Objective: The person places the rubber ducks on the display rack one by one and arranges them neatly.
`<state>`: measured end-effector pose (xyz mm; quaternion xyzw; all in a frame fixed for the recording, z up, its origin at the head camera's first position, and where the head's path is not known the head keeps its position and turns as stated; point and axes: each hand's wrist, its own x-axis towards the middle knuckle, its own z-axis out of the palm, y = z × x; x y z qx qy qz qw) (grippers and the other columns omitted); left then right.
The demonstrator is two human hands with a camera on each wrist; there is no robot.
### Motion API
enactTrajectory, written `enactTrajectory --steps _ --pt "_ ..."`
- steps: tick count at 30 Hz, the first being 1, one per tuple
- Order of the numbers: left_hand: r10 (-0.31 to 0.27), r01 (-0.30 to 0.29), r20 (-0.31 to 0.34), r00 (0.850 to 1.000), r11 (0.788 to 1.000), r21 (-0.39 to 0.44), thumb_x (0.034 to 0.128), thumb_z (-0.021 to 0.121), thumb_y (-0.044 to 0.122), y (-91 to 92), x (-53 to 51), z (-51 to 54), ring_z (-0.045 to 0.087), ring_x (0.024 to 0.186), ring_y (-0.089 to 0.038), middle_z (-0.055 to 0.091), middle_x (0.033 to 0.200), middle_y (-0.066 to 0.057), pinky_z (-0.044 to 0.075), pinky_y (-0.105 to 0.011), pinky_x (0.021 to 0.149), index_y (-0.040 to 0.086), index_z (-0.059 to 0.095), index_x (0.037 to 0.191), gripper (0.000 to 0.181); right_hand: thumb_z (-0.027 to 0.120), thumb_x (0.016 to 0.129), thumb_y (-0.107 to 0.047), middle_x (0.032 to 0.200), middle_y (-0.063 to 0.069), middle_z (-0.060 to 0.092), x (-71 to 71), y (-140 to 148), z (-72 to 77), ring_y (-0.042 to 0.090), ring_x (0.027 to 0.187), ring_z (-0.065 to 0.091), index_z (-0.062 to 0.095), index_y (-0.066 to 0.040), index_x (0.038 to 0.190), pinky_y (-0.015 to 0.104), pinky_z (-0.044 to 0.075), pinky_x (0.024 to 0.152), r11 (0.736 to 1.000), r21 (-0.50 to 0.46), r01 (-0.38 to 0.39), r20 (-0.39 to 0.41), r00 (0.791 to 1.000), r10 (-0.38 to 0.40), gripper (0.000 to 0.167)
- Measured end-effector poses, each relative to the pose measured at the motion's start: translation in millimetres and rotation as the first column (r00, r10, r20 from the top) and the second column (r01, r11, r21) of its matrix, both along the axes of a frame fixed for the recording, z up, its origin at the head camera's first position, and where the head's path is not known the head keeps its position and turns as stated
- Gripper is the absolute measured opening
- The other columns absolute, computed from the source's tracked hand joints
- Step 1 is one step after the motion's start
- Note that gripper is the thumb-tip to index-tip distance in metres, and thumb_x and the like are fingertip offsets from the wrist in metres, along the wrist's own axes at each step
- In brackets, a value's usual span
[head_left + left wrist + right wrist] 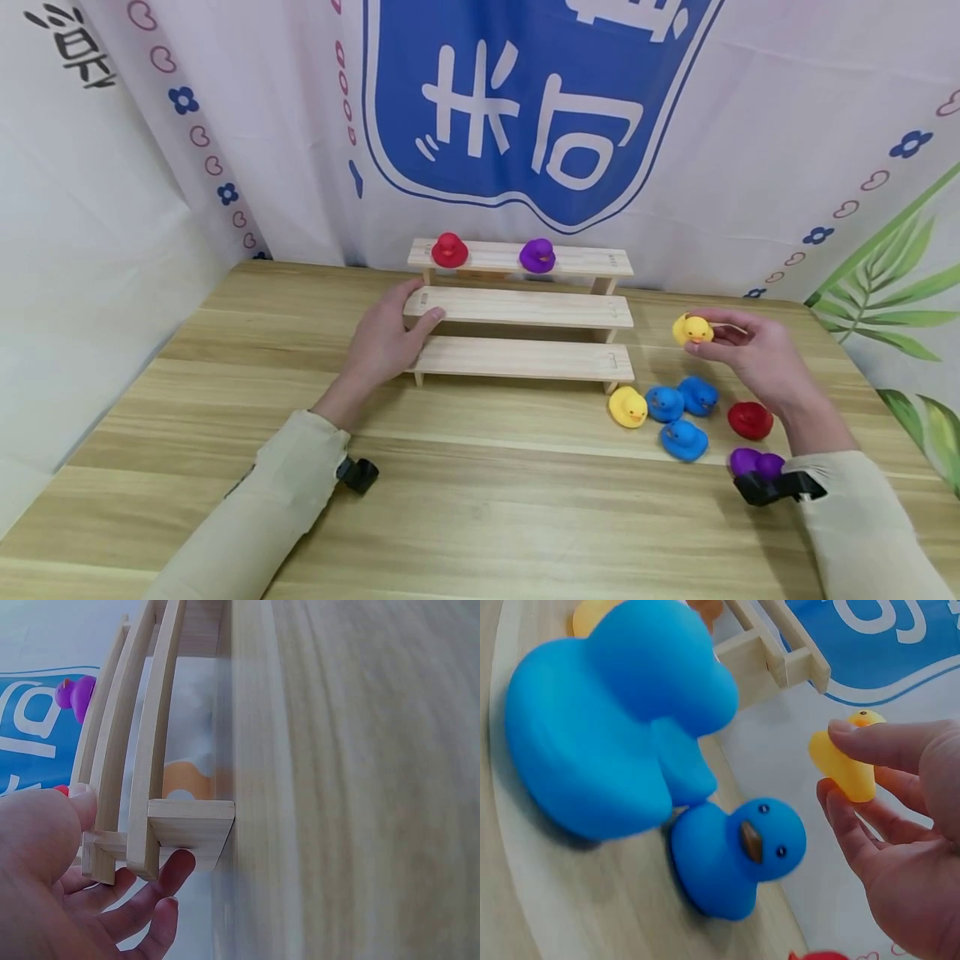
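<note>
Three blue ducks (pixel 683 440) lie on the counter (pixel 480 517). Beyond, the right hand (pixel 757 350) pinches a yellow duck (pixel 691 330), best held lightly. The left hand (pixel 386 337) grips the wooden rack (pixel 517 308) by its left end; steady pressure should spare the red duck (pixel 449 250) and purple duck (pixel 537 256) atop.

The head camera looks forward and down across the worktop (pixel 487 517), framing the whole three-step rack (pixel 517 308). The left wrist camera, rolled sideways, sits close to the rack's end and sights along it. The right wrist camera looks past a near blue duck (pixel 615 720) toward the right grip (pixel 919 862). All views share the rack and blue emblem (pixel 527 67).
</note>
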<state>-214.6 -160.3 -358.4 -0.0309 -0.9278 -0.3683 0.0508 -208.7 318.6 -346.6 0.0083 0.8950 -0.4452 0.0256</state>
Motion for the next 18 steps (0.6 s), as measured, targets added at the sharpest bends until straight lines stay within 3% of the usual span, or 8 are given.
enactTrajectory --steps 10,18 --pt "-0.002 0.002 0.004 1.000 1.000 -0.008 0.1091 0.057 0.045 -0.3 -0.6 -0.7 0.041 0.155 -0.041 0.042 0.168 -0.019 0.036 -0.060 0.127 0.008 0.038 0.164 0.068 0.073 0.098 -0.052 0.147 0.007 0.055 -7.3 -21.1 11.3 0.019 0.121 0.059 0.053 -0.017 0.156 0.026 0.054 0.095 0.998 0.052 0.031 0.024 0.999 -0.032 0.070" --pt "0.002 -0.002 0.004 1.000 1.000 -0.011 0.1088 0.057 0.045 0.1 -0.8 -1.9 0.041 0.155 -0.041 0.042 0.168 -0.019 0.036 -0.060 0.126 0.008 0.037 0.164 0.069 0.071 0.101 -0.047 0.144 0.011 0.059 -11.7 -37.5 14.8 0.021 0.117 0.061 0.055 -0.014 0.152 0.012 0.055 0.084 0.999 0.036 -0.009 -0.038 0.999 0.010 0.063"
